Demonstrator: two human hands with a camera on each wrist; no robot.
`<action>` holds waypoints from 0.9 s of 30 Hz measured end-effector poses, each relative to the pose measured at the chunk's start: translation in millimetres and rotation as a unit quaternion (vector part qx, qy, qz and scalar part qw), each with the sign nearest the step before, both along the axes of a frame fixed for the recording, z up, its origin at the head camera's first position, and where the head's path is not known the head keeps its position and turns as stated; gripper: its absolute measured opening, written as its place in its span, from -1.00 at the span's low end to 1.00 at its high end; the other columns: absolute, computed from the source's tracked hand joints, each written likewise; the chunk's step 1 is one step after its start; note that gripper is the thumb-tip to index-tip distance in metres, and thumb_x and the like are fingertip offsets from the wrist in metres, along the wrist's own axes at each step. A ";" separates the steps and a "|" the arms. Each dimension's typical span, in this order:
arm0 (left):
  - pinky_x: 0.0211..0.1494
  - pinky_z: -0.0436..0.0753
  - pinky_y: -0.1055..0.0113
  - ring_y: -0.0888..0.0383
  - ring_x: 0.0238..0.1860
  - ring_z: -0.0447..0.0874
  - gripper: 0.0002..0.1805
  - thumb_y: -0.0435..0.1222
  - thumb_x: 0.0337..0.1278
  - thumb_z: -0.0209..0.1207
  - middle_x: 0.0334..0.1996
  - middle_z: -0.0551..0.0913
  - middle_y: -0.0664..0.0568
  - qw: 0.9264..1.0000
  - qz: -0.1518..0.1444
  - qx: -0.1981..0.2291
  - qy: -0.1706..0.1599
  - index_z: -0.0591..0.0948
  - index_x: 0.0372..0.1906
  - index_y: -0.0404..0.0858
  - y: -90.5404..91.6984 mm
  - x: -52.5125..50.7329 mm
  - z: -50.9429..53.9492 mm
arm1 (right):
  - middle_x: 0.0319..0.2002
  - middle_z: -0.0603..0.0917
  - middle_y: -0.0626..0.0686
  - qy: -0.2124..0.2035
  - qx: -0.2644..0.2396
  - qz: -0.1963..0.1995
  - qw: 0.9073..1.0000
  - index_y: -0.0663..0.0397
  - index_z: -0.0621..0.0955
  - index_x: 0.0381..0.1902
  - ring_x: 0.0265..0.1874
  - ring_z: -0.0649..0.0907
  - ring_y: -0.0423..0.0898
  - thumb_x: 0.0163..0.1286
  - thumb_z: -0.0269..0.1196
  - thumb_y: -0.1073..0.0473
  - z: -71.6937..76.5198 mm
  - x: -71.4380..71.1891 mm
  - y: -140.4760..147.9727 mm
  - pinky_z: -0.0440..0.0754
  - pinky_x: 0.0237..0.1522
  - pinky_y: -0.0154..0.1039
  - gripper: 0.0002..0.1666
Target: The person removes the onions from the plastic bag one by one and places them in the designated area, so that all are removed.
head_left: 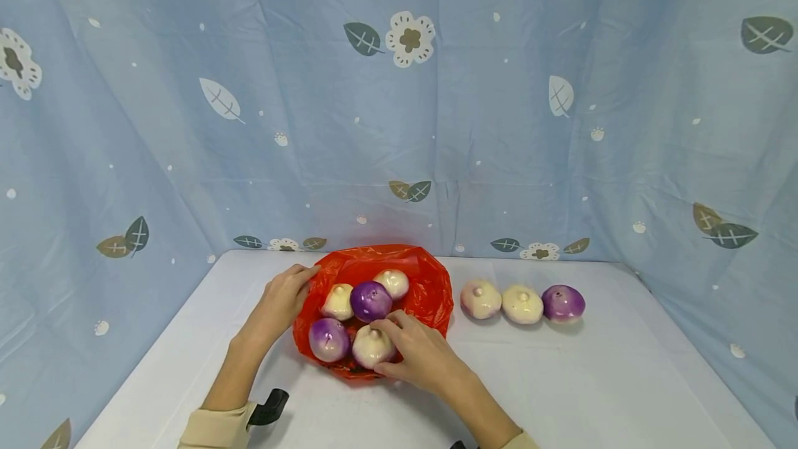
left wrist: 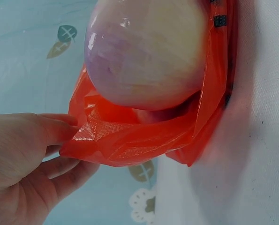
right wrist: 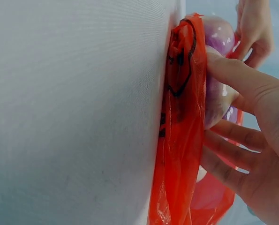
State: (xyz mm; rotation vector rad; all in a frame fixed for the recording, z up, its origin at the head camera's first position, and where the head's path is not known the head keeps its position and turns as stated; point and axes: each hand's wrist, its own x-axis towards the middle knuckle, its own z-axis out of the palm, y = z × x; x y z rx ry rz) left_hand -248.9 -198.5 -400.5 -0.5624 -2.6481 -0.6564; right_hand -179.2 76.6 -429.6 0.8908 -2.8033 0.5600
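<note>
On a white-covered table, we see an open red plastic bag near the far edge, left of the middle, with five glossy onions showing inside its mouth. The relation we judge most telling is at the bag's near side: a cream onion with a purple base lies between the thumb and fingers of the right hand, which are curled round it in a grip. The hand comes in from the right, so the onion is to the left of its palm. The onion is roundish, with no clear long axis; its small nub faces up.

The left hand is farther from that onion. It pinches the bag's rim at the left, toward the table's far left corner. Between it and the gripped onion sits a purple onion, just beside the latter. Behind them we find a darker purple onion, a small cream onion and a pale onion.

Outside the bag, toward the table's right edge, three more onions stand in a side-by-side row: pinkish-white, cream and purple-topped. The right hand is nearer to this row.
</note>
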 end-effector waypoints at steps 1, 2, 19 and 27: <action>-0.02 0.74 0.02 -0.12 -0.11 0.72 -0.61 -0.55 0.15 0.21 -0.12 0.68 -0.21 1.000 0.000 0.001 -0.001 0.61 0.12 -0.42 -0.1 0.2 0.0 | 0.00 0.56 -0.12 -0.003 0.001 -0.001 1.000 -0.33 0.50 0.22 -0.05 0.61 -0.20 0.12 0.44 -0.20 -0.1 0.0 -0.2 0.73 -0.01 -0.24 -0.30; -0.02 0.74 0.02 -0.12 -0.11 0.72 -0.61 -0.55 0.15 0.21 -0.12 0.68 -0.21 1.000 -0.001 0.001 -0.001 0.61 0.12 -0.42 -0.2 0.3 0.1 | 0.00 0.56 -0.12 -0.005 0.002 -0.001 1.000 -0.33 0.50 0.22 -0.04 0.61 -0.19 0.12 0.45 -0.19 -0.2 -0.2 -0.4 0.72 0.00 -0.23 -0.30; -0.01 0.73 0.01 -0.13 -0.10 0.71 -0.62 -0.55 0.16 0.20 -0.11 0.68 -0.21 1.000 -0.004 0.002 -0.001 0.61 0.11 -0.43 -0.6 0.3 0.3 | 0.00 0.58 -0.12 -0.013 0.010 -0.002 1.000 -0.31 0.50 0.23 -0.05 0.62 -0.18 0.12 0.44 -0.20 -0.4 -1.4 0.7 0.72 0.03 -0.18 -0.29; -0.02 0.73 0.02 -0.09 -0.15 0.72 -0.61 -0.57 0.15 0.17 -0.15 0.68 -0.18 1.000 -0.007 0.000 0.008 0.61 0.12 -0.42 -0.2 -0.7 -0.9 | 0.01 0.60 -0.11 -0.018 0.012 0.000 1.000 -0.31 0.50 0.23 -0.03 0.63 -0.17 0.12 0.45 -0.20 2.0 -2.0 3.3 0.71 0.03 -0.17 -0.29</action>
